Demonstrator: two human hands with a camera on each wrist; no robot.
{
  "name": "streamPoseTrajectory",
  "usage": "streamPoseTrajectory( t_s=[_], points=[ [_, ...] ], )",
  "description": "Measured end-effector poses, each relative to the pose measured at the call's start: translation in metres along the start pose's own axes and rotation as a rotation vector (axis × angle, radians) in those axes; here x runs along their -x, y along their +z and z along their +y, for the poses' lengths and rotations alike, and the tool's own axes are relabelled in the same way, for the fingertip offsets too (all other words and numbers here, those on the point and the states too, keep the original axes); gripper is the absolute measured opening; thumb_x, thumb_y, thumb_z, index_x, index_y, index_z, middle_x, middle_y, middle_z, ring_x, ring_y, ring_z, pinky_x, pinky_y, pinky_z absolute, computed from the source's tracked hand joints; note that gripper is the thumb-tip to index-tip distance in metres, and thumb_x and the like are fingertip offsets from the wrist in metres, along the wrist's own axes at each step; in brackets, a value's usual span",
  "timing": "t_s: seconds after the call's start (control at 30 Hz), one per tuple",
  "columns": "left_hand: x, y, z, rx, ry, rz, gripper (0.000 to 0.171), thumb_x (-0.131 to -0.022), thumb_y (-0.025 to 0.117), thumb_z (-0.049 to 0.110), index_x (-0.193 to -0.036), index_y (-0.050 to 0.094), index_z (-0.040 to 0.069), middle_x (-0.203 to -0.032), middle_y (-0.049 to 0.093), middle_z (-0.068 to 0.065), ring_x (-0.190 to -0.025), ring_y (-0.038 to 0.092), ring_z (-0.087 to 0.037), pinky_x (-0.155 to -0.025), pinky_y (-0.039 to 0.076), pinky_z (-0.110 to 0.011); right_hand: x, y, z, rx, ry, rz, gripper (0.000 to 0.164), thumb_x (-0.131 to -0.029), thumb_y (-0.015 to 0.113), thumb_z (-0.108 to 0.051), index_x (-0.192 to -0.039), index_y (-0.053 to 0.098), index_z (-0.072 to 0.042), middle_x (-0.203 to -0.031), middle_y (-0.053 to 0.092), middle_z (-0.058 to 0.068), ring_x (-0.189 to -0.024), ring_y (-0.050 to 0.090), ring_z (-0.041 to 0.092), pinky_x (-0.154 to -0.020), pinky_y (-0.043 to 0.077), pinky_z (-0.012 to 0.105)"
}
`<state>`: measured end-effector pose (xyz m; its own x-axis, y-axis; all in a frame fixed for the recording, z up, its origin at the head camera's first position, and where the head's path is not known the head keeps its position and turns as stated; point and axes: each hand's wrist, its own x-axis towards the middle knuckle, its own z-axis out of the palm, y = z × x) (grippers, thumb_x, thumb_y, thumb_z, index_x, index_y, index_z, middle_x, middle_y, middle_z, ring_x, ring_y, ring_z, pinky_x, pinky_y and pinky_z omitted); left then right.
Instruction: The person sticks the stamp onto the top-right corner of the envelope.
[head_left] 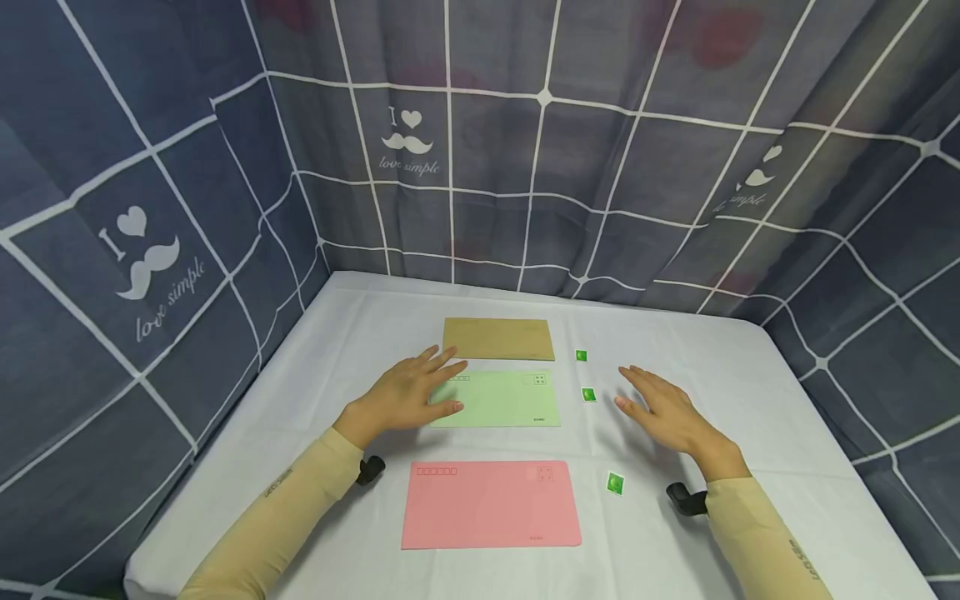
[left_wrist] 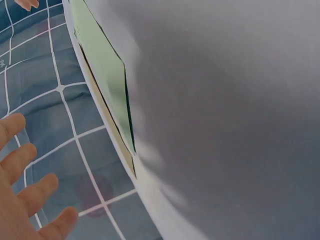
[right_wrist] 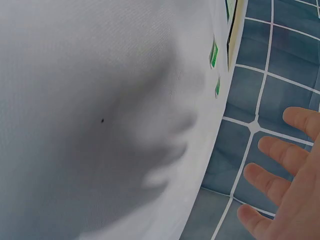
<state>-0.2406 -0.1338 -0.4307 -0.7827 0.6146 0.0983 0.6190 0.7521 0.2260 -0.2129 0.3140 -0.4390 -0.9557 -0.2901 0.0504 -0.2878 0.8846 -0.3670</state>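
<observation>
Three envelopes lie in a column on the white table: a tan one [head_left: 498, 339] at the back, a light green one [head_left: 502, 400] in the middle and a larger pink one [head_left: 491, 508] nearest me. To their right sit three small green stamps, one far [head_left: 581, 356], one middle [head_left: 588, 395], one near [head_left: 615, 483]. My left hand [head_left: 408, 392], fingers spread, hovers over the left end of the green envelope and holds nothing. Right of the stamps, my right hand [head_left: 663, 410] is held above the cloth, fingers extended, also holding nothing. In both wrist views the fingers [left_wrist: 37, 192] [right_wrist: 280, 155] look apart.
A white cloth [head_left: 360, 325] covers the table. Dark grey curtains [head_left: 495, 142] with white grid lines stand behind it and on both sides. A black wrist device [head_left: 370, 470] shows under the left sleeve, another [head_left: 686, 500] under the right.
</observation>
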Motion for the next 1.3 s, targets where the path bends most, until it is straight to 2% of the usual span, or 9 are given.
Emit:
streamPoseTrajectory(
  t_s=[0.27,0.57,0.77,1.03,1.3],
  points=[
    [0.007,0.002,0.005,-0.001,0.029,0.03,0.072,-0.096,0.051,0.062,-0.155,0.039,0.023,-0.164,0.032,-0.006,-0.147,0.039,-0.032,-0.116,0.036,-0.053,-0.001,0.002,0.001,-0.008,-0.008,0.006,0.067,-0.103,0.046,-0.05,-0.155,0.036,-0.008,-0.158,0.033,0.026,-0.144,0.03,0.05,-0.111,0.023,0.071],
    [0.01,0.007,0.011,0.001,0.063,0.03,0.07,-0.096,0.053,0.059,-0.153,0.042,0.021,-0.161,0.037,-0.007,-0.147,0.04,-0.032,-0.118,0.036,-0.051,-0.001,0.003,0.0,-0.056,0.007,-0.011,0.069,-0.104,0.043,-0.052,-0.155,0.034,-0.006,-0.159,0.032,0.026,-0.145,0.029,0.05,-0.113,0.023,0.07],
    [0.011,0.009,0.014,0.011,0.064,-0.001,0.071,-0.096,0.052,0.062,-0.153,0.044,0.021,-0.161,0.038,-0.006,-0.148,0.038,-0.031,-0.118,0.036,-0.048,0.001,0.004,-0.001,-0.078,0.011,-0.018,0.068,-0.104,0.043,-0.051,-0.155,0.035,-0.005,-0.159,0.033,0.027,-0.145,0.029,0.05,-0.114,0.024,0.069],
    [0.018,0.009,0.017,-0.011,0.076,0.002,0.065,-0.093,0.061,0.057,-0.143,0.056,0.016,-0.148,0.055,-0.009,-0.138,0.051,-0.025,-0.114,0.041,-0.05,0.004,0.0,-0.002,-0.095,0.022,-0.018,0.068,-0.105,0.043,-0.049,-0.154,0.034,-0.003,-0.159,0.031,0.028,-0.145,0.027,0.051,-0.114,0.023,0.069],
    [0.022,0.009,0.023,-0.01,0.086,-0.003,0.061,-0.091,0.066,0.054,-0.138,0.061,0.016,-0.142,0.061,-0.008,-0.131,0.058,-0.024,-0.111,0.045,-0.047,0.006,0.002,0.0,-0.114,0.014,-0.009,0.068,-0.105,0.045,-0.047,-0.154,0.035,0.0,-0.158,0.032,0.03,-0.145,0.027,0.052,-0.114,0.022,0.069]
  ],
)
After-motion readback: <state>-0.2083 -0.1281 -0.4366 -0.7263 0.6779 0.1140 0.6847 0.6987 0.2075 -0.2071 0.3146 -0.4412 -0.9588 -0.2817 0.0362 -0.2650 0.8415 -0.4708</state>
